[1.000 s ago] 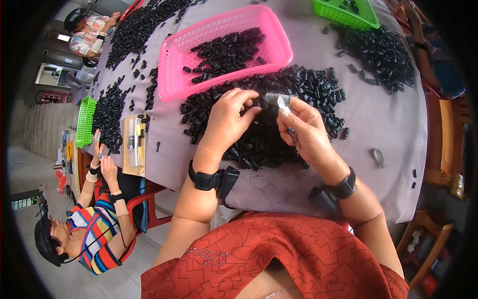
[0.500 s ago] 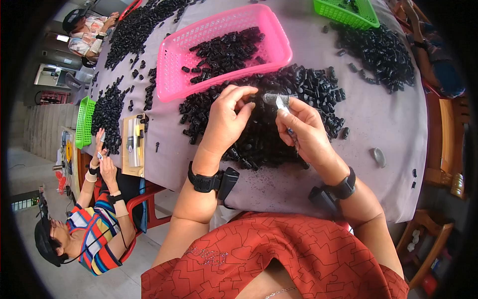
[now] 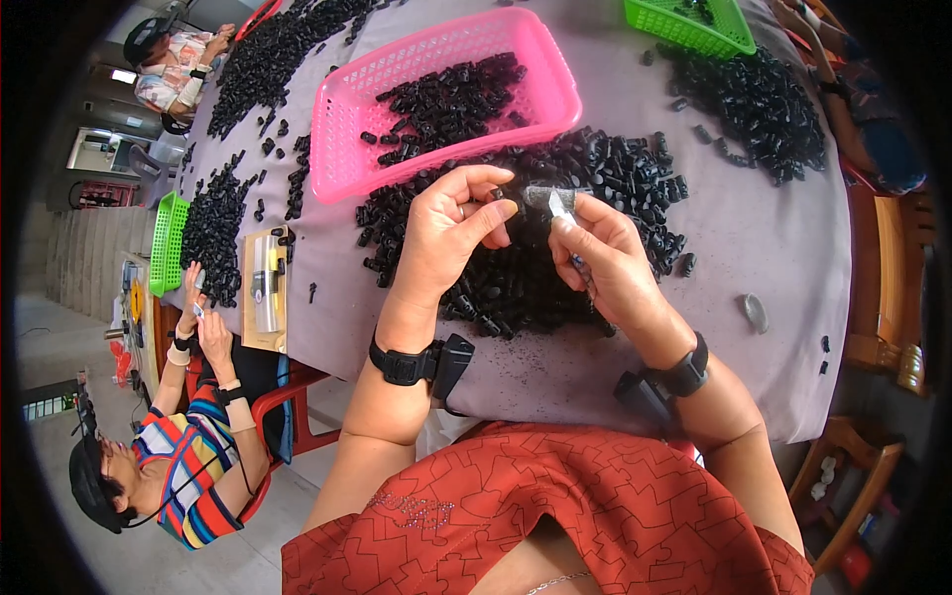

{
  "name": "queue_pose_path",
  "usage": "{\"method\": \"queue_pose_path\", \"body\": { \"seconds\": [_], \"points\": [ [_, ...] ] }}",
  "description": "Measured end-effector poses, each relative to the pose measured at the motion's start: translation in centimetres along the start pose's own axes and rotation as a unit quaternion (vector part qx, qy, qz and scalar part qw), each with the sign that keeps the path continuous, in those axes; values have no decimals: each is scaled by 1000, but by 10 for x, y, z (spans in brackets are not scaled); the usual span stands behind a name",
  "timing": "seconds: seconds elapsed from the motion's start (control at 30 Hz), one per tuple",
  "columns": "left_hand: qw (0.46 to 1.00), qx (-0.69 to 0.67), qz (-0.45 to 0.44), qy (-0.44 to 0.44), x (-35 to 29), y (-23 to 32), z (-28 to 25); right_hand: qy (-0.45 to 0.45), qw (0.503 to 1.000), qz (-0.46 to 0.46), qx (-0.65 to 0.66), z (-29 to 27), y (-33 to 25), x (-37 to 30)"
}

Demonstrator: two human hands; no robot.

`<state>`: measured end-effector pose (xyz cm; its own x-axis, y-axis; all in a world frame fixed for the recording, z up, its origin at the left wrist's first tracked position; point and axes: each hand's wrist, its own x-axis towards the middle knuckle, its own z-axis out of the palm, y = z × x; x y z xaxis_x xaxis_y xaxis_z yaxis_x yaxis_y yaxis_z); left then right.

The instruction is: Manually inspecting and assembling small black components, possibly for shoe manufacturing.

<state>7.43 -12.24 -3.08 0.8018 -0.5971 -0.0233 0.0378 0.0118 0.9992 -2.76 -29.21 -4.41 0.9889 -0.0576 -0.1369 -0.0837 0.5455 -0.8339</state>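
Note:
Over a heap of small black ribbed parts (image 3: 486, 288), my left hand (image 3: 448, 230) is closed in a pinch. A small black part (image 3: 499, 195) shows between its thumb and fingers, partly hidden. My right hand (image 3: 617, 260), just to the right, is closed round a small craft knife (image 3: 559, 206). Its pale blade points up and away from me, close to the left fingertips but apart from them. A translucent grey finger sleeve (image 3: 540, 194) extends from my right index finger, behind the blade.
Beyond the heap stands a pink basket (image 3: 337, 149) with black parts in it. Green baskets (image 3: 171, 243) and more black piles (image 3: 759, 114) lie around. A clear oval piece (image 3: 754, 312) rests at the right. Co-workers sit at the left and far right; one (image 3: 198, 446) is nearby.
My left hand has turned slightly, its thumb now nearer the knife and its fingers curled further round the black part. My right hand and knife have hardly moved.

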Motion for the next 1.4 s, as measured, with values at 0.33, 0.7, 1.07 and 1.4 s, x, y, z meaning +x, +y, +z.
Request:
{"method": "queue_pose_path", "body": {
  "seconds": [0.33,0.7,1.07,1.4],
  "points": [
    [999,-40,-1,8,1,-3,0,-1,1000,8,3,0,-1,0],
    [997,-60,-30,-28,0,0,3,-20,1000,7,-19,0,-3,-1],
    [982,-166,-74,-44,-1,-2,2,-22,999,-10,-42,1,-1,-2],
    [971,-222,-78,-48,1,-3,0,-59,996,1,-60,4,-9,-4]
  ]
}}
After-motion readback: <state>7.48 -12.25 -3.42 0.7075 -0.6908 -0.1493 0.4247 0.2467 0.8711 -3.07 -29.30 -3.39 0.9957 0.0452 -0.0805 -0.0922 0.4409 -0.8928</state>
